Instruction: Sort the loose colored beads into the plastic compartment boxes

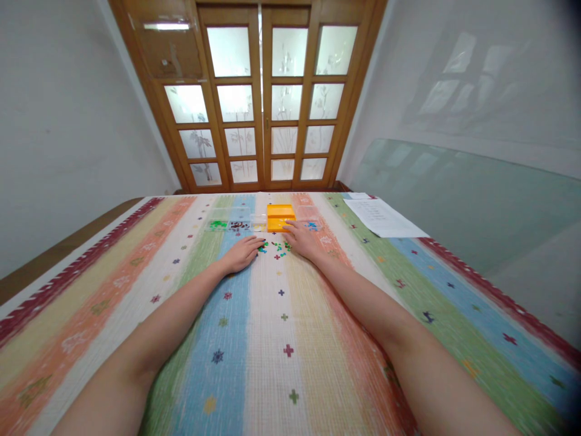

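My left hand (244, 253) lies on the striped cloth, fingers stretched out towards a loose scatter of small green, blue and dark pieces (280, 248). Its fingertips reach the left edge of that scatter. My right hand (301, 238) is at the front right corner of a yellow box (280, 211) with its lid raised. Its fingers are spread, some over the box's edge and some lower by the loose pieces. I see nothing held in either hand, though the pieces are too small to make out well.
Left of the yellow box stand clear boxes, one with green pieces (218, 224) and one with dark brown pieces (238, 225). Blue pieces (311, 225) sit in a clear box to the right. A printed paper sheet (384, 218) lies at the far right.
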### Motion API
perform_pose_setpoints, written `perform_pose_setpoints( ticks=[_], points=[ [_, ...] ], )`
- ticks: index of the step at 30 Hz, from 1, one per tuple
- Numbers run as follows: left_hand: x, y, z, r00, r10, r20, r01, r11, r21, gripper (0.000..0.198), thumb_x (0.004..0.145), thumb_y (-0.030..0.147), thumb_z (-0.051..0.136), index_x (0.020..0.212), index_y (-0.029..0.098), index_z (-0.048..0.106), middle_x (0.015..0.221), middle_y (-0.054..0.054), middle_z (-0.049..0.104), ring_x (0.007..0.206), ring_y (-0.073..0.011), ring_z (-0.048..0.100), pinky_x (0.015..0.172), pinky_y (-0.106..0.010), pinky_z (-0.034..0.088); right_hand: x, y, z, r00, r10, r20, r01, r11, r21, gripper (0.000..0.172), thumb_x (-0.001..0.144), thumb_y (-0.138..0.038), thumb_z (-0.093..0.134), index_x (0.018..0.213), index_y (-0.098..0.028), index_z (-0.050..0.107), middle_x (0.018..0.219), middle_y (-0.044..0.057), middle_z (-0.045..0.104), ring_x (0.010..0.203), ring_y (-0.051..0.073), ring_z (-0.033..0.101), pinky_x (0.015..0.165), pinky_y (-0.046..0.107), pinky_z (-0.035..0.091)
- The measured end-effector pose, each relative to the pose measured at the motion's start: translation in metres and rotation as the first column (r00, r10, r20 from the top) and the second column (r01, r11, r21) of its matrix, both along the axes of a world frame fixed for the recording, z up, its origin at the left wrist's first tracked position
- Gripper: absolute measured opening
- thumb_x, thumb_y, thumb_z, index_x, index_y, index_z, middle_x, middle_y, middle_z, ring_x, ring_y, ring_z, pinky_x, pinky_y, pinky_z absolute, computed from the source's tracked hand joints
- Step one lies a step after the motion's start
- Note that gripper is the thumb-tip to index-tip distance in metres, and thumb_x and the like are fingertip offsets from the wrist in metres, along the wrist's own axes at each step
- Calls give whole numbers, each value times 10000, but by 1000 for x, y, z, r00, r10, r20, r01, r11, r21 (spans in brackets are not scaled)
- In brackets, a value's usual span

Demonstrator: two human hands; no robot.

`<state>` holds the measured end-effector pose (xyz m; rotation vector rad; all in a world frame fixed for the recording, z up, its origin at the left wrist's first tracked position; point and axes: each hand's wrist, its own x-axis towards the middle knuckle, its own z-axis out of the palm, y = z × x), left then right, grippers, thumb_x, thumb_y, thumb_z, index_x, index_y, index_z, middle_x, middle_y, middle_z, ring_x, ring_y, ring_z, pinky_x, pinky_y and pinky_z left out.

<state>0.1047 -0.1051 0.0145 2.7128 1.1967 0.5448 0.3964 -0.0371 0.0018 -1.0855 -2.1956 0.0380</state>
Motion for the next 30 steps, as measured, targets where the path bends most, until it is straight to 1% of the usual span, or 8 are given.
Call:
perform_pose_setpoints(
  ticks=[4, 8, 12, 16, 20, 23, 27, 30],
  points=[
    [2, -1, 3, 999, 0, 52, -1, 1000, 28, 443, 1061, 286, 342, 1357, 205, 661, 1392, -97, 668, 1339, -238, 554, 1204, -472, 398, 0, -3, 3, 999, 36, -5, -36, 999, -10, 277, 1024, -264, 587, 1249, -217, 742, 1432, 150, 633, 1350, 294, 573, 1163, 540, 448],
    [3, -1, 4, 997, 17, 73, -19, 999, 38, 422, 1057, 281, 345, 1294, 199, 684, 1333, -103, 688, 1288, -243, 574, 1175, -471, 426, -1, -5, 4, 996, 88, 17, -88, 996, 14, 277, 1039, -282, 563, 1235, -228, 752, 1377, 131, 665, 1318, 279, 583, 1143, 508, 463],
    [2, 3, -2, 997, 43, 70, -46, 998, 40, 420, 1058, 286, 347, 1308, 201, 674, 1351, -98, 682, 1294, -239, 570, 1179, -458, 424, -3, -7, 5, 988, 154, 31, -155, 988, 27, 269, 1041, -279, 559, 1217, -243, 759, 1301, 105, 700, 1248, 253, 613, 1100, 458, 490],
    [-1, 6, -9, 997, 78, 6, -78, 994, 77, 451, 1070, 320, 344, 1368, 171, 649, 1432, -111, 640, 1356, -261, 522, 1220, -471, 370, -6, -13, 10, 975, 218, 51, -220, 975, 18, 272, 1048, -273, 545, 1173, -209, 778, 1213, 113, 730, 1162, 245, 643, 1036, 422, 515],
    [-3, 8, -13, 992, 117, -38, -114, 991, 76, 468, 1075, 353, 350, 1400, 176, 635, 1487, -111, 607, 1412, -281, 479, 1237, -488, 336, -7, -17, 15, 963, 260, 71, -260, 966, 0, 264, 1043, -254, 551, 1144, -206, 790, 1204, 117, 738, 1146, 250, 653, 1025, 421, 514],
    [-4, 8, -10, 993, 106, -53, -102, 993, 63, 460, 1077, 354, 351, 1410, 206, 630, 1491, -96, 605, 1403, -270, 494, 1232, -477, 344, -8, -16, 14, 960, 272, 68, -272, 962, -8, 255, 1039, -249, 558, 1134, -213, 792, 1193, 105, 746, 1145, 243, 657, 1036, 413, 510],
    [-3, 5, -3, 995, 84, -44, -82, 995, 54, 463, 1076, 345, 344, 1394, 196, 645, 1456, -115, 619, 1360, -273, 519, 1220, -492, 357, -8, -14, 12, 957, 282, 66, -282, 959, -4, 252, 1036, -244, 559, 1117, -219, 796, 1190, 98, 749, 1153, 237, 659, 1037, 401, 512],
    [0, 1, 2, 998, 61, -16, -60, 997, 53, 468, 1073, 337, 348, 1421, 193, 626, 1474, -123, 599, 1373, -277, 501, 1219, -504, 359, -8, -13, 11, 960, 274, 63, -274, 962, -13, 254, 1035, -248, 560, 1121, -228, 798, 1192, 94, 751, 1153, 239, 659, 1036, 409, 515]
  ],
)
